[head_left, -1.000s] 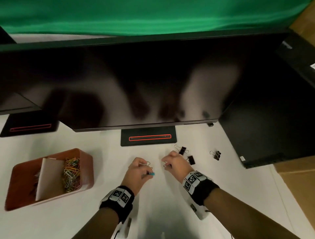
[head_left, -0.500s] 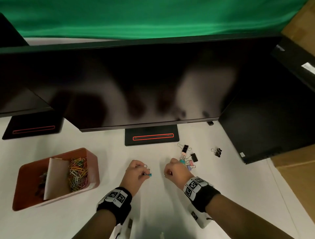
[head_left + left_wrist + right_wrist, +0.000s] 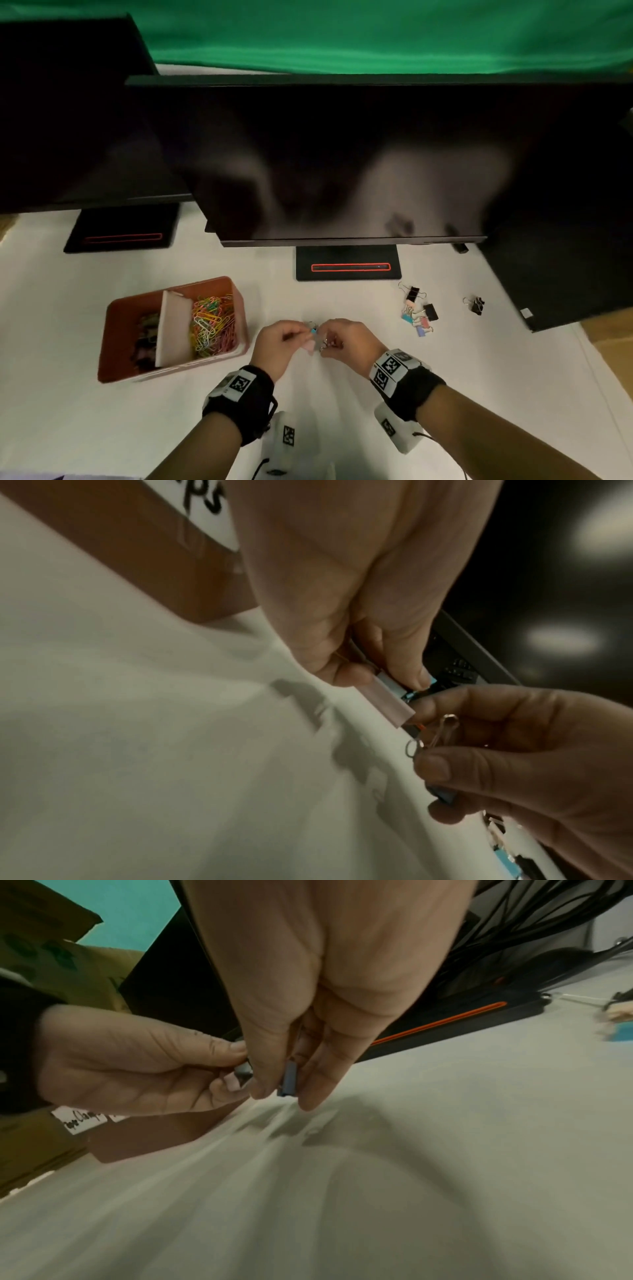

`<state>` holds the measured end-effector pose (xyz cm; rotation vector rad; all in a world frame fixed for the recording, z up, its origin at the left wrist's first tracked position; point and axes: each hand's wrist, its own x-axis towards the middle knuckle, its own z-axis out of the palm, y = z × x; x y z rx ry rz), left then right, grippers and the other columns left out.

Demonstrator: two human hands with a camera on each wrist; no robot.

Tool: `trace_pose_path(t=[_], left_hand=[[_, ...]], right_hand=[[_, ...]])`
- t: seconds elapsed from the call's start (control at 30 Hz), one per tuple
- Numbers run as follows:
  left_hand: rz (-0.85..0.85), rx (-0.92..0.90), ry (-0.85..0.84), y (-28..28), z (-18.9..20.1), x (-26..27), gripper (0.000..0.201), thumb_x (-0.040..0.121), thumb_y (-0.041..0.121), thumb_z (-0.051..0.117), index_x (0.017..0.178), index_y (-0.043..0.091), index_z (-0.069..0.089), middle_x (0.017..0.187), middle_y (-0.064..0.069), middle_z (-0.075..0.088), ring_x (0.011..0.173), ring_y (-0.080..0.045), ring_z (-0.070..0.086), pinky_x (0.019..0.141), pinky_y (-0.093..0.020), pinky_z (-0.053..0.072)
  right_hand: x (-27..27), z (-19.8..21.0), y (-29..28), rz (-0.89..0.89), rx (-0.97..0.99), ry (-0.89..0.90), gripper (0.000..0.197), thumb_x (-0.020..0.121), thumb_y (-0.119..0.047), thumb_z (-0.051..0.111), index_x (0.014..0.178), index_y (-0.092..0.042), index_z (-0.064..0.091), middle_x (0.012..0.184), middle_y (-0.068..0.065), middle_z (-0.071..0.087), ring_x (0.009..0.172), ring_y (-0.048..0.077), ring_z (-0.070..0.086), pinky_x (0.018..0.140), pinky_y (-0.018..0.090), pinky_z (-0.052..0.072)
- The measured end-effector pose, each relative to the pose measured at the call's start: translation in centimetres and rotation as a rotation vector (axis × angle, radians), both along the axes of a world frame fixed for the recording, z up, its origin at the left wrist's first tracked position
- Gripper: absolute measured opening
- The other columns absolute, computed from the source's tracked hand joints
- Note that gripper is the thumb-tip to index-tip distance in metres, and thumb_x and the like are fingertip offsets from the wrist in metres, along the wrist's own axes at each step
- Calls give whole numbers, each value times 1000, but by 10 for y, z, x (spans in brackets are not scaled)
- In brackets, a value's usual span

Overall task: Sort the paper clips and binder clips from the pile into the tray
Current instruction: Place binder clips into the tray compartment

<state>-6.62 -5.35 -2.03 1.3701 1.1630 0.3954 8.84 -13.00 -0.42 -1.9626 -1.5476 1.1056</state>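
Both hands have closed in since half a second ago; they now meet over the tabletop just right of the tray, and the head view has swung so the tray sits nearer centre.

Tray: binder clips in the left compartment, coloured paper clips in the right, white divider between.

Left hand: fingers pinch a pale pink binder clip, something teal tucked behind it.

Right hand: fingers pinch a blue binder clip by its body, wire handles sticking out.

Remaining pile lies further right, one black clip apart from it.

Handling, my read: light, stiff, slick metal, not fragile. Grip the flat body sides; the wire loops swivel and snag on each other.
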Motion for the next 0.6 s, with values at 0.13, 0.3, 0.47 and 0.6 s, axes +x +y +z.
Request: trace_pose_path(t=[0.13, 0.3, 0.47, 0.6], left_hand=[[23, 89, -49, 11, 38, -17, 12, 79, 6, 68, 80, 18, 70, 86, 2, 70, 78, -2, 63, 73, -15, 47], [196, 204, -138, 41, 105, -72, 10, 82, 13, 66, 86, 21, 71, 95, -1, 70, 89, -14, 64, 81, -27, 49], [383, 284, -143, 73, 148, -164, 9, 82, 14, 66, 90, 13, 70, 94, -6, 71, 90, -14, 65, 86, -30, 49], [464, 323, 28, 90, 133, -218, 12, 82, 10, 65, 79, 20, 70, 77, 8, 72, 72, -1, 63, 77, -23, 51]], right_hand=[[-23, 20, 17, -37, 139, 57, 26, 77, -11, 74, 101, -9, 65, 87, -3, 57, 75, 12, 53, 72, 19, 42], [-71, 82, 69, 44, 388, 81, 26, 75, -14, 77, 97, -7, 65, 85, -5, 55, 73, 9, 51, 69, 14, 42], [-158, 118, 134, 237, 471, 92, 24, 78, -16, 73, 101, -12, 67, 91, 2, 62, 77, 7, 51, 69, 10, 39], [-216, 104, 169, 366, 344, 31, 28, 80, -14, 71, 106, -9, 64, 99, 9, 63, 85, 16, 55, 78, 24, 43]])
